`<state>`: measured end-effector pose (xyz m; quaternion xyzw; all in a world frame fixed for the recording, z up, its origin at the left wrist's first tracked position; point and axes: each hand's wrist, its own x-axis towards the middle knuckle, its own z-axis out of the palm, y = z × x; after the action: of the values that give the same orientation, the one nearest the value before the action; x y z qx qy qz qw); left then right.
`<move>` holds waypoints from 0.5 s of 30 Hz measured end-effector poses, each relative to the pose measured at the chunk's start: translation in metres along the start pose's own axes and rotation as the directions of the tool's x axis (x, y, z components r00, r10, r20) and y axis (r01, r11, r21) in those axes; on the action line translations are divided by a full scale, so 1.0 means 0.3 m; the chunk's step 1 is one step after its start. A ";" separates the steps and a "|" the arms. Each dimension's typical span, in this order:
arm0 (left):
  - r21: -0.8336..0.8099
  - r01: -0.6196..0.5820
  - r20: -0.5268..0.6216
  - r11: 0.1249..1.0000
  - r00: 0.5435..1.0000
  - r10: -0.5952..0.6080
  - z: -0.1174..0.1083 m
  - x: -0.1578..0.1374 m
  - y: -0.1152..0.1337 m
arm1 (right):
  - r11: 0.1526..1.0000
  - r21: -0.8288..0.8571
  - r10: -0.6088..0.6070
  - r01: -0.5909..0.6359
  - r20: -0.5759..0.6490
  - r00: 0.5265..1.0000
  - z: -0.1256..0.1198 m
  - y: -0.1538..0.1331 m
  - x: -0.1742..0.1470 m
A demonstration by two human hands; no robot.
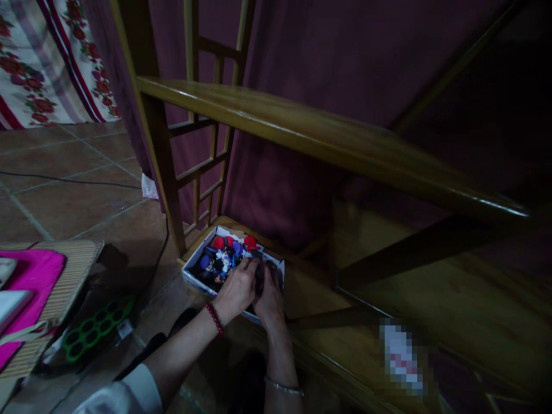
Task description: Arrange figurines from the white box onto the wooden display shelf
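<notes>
A shallow white box (pixel 195 280) sits on the lowest wooden shelf, filled with small colourful figurines (pixel 224 259) in red, blue, white and black. My left hand (pixel 238 286), a red bead bracelet at its wrist, reaches over the box's near side with its fingers closed. Beside it, my right hand (pixel 269 294), with a silver-coloured bracelet, is over the right part of the box, fingers curled inward. Between the two hands is a small dark object (pixel 259 276); its kind is too dim and covered to make out.
A wooden shelf board (pixel 276 129) slants above the box, beside a lattice side panel (pixel 207 167). At left, a woven mat surface (pixel 81 270) carries a bright pink cloth (pixel 47 276). A green tray with round holes (pixel 99 325) lies low on the tiled floor (pixel 86 201).
</notes>
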<state>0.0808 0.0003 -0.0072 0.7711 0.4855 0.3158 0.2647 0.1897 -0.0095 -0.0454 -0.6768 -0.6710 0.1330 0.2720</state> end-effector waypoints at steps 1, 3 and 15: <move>-0.010 0.019 -0.007 1.000 1.000 -0.019 -0.006 0.004 0.007 | 0.999 -0.029 -0.035 0.035 0.023 0.999 0.006 0.004 0.001; -0.030 0.049 -0.025 0.998 0.998 -0.049 -0.017 0.007 0.027 | 0.990 -0.068 -0.121 0.126 0.063 0.991 0.020 0.013 0.002; 0.006 0.039 0.011 0.999 0.999 -0.039 0.017 -0.025 0.086 | 1.000 -0.014 0.010 -0.010 -0.018 1.000 0.076 0.085 0.004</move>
<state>0.0971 -0.0170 0.0061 0.7638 0.5000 0.3050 0.2713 0.1987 -0.0026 -0.0779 -0.6834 -0.6660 0.1234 0.2724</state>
